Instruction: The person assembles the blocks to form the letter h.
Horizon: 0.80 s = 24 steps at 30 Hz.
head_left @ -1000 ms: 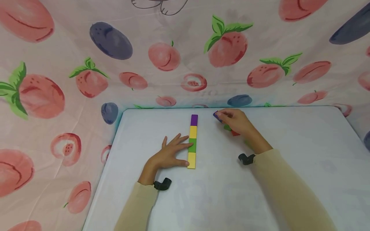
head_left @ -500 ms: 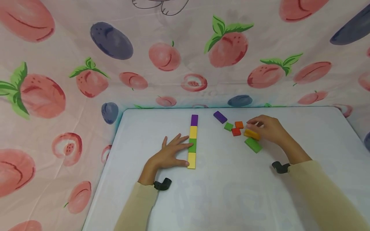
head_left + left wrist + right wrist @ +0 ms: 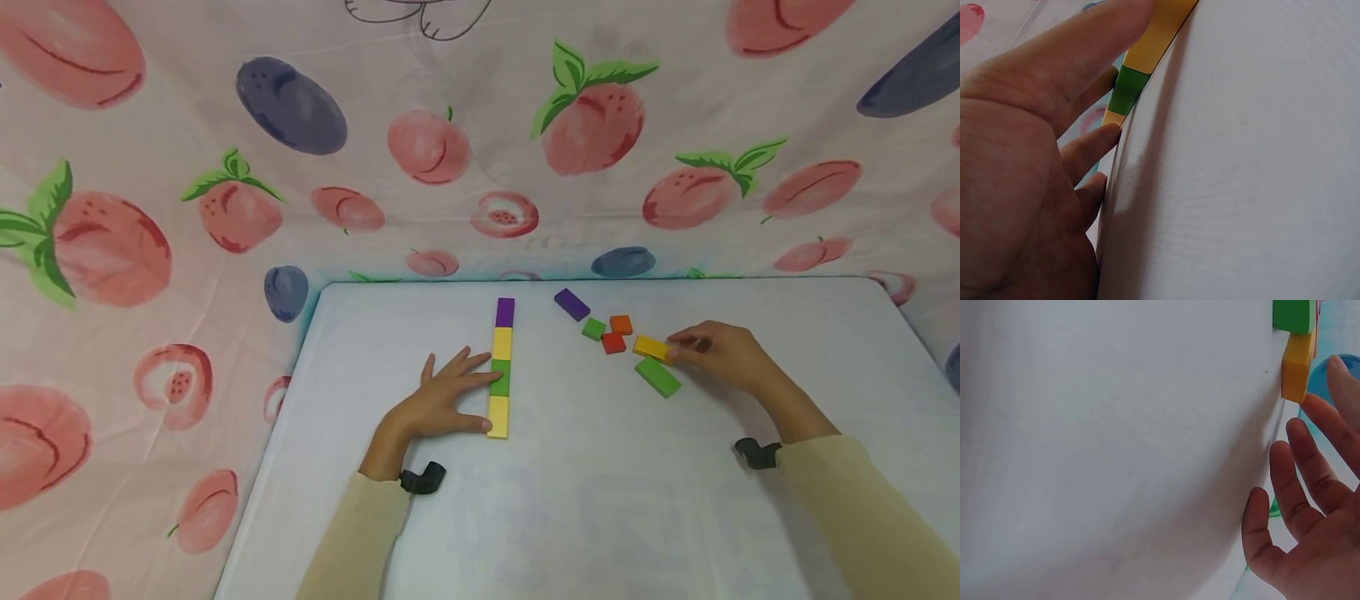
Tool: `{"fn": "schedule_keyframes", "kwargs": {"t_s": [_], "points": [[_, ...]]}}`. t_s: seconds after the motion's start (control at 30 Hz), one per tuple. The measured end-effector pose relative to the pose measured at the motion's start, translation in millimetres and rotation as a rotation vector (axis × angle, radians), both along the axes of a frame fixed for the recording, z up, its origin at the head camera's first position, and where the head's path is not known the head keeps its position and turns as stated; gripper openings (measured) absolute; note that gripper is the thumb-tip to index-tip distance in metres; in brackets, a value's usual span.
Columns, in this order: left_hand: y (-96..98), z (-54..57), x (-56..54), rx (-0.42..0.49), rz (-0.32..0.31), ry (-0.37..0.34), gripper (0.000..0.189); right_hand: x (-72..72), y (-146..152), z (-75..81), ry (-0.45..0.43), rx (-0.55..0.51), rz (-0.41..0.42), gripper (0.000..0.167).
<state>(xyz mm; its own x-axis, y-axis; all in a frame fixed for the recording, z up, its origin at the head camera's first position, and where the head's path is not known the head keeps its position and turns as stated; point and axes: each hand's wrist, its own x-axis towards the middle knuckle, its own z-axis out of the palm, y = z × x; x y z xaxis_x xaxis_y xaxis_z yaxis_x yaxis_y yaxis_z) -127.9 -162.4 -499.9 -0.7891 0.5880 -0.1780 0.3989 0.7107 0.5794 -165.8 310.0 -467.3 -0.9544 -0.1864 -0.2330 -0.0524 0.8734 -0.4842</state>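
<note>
In the head view, a straight row of blocks lies end to end: a purple block (image 3: 506, 312) at the far end, a yellow block (image 3: 502, 342), a green block (image 3: 498, 385) and a nearer yellow block (image 3: 498, 414). My left hand (image 3: 435, 402) rests against its left side, fingers spread; the index fingertip lies on the green block and the thumb tip touches the near yellow one. To the right, my right hand (image 3: 723, 357) has its fingertips at the right end of a loose yellow block (image 3: 651, 348). In the right wrist view its fingers look relaxed, the thumb (image 3: 1342, 384) apart from that block.
Around the loose yellow block lie a long green block (image 3: 657, 377), a red block (image 3: 613, 343), an orange block (image 3: 620, 324), a small green block (image 3: 593, 329) and a long purple block (image 3: 572, 304). A fruit-printed cloth (image 3: 450, 75) rises behind the white table (image 3: 585, 500).
My right hand has left the long purple block, which lies beside the others, and moved right and nearer to the loose yellow block's end. The left hand stays still.
</note>
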Motion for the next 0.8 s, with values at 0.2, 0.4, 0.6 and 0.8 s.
{"fn": "schedule_keyframes", "kwargs": {"t_s": [0.2,0.4,0.6,0.8], "points": [[-0.1,0.5,0.6,0.013,-0.001,-0.008,0.08,2.2,-0.3,-3.5,-0.003,0.004,0.003,0.049],[0.3,0.9,0.5,-0.006,0.0,-0.02,0.08,3.3,-1.2,-2.9,-0.017,-0.006,0.016,0.044],[0.0,1.3,0.6,-0.014,0.001,-0.023,0.081,4.9,-1.2,-3.1,-0.025,-0.01,-0.003,0.046],[0.0,1.8,0.7,-0.007,0.003,-0.023,0.081,5.8,-2.5,-4.5,-0.03,-0.014,-0.035,0.047]]}}
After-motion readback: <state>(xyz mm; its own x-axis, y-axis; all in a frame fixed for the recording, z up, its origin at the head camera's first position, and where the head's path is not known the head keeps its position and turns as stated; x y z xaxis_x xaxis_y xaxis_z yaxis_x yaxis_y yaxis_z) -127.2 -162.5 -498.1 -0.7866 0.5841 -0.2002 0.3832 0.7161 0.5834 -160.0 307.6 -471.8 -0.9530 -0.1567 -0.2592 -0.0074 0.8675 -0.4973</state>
